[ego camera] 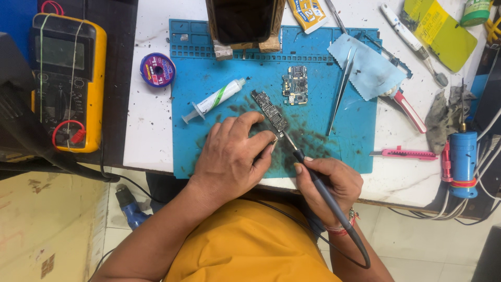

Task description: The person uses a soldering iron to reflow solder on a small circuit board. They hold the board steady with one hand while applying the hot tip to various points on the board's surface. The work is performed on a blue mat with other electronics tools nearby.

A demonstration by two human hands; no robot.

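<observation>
A long dark circuit board (269,109) lies on the blue work mat (323,78). My left hand (229,151) presses down on the board's near end, fingers curled over it. In my right hand (331,180) I grip a soldering iron (318,188) with a dark handle and trailing cable. Its metal tip (288,140) touches the board's near end beside my left fingertips. A second, squarer circuit board (295,85) rests farther back on the mat.
A syringe of paste (214,99), tweezers (342,89) and a light blue cloth (368,68) lie on the mat. A solder spool (157,69) and yellow multimeter (65,78) sit left. Pink cutters (404,153), a blue tool (463,162) and a phone (242,20) stand around.
</observation>
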